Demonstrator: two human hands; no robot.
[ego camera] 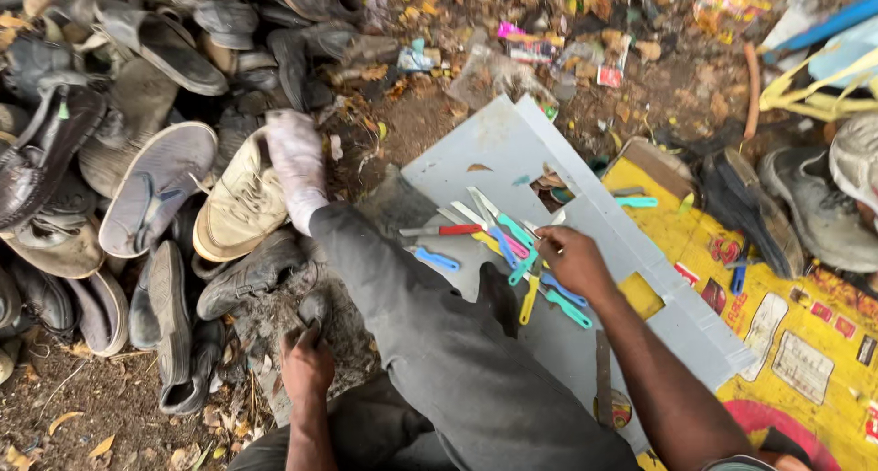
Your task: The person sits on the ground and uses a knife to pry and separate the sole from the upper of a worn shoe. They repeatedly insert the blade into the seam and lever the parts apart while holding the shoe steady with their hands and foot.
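Reaching over the grey board [512, 151], your right hand [572, 261] hovers on the heap of small knives [508, 242], fingers curled narrow over a handle without a clear hold yet. In my judgement you are picking one out; next calls for pinching a single handle clear of the blades. They lie crossed, handles red, blue, teal and yellow, thin blades bare. Your left hand [306, 366], left of the board, grips a dark shoe piece [313, 311] on the ground.

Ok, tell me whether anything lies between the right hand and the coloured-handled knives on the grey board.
Nothing visible does. The right hand already rests among the knives on the grey board, its fingertips at the nearest handles.
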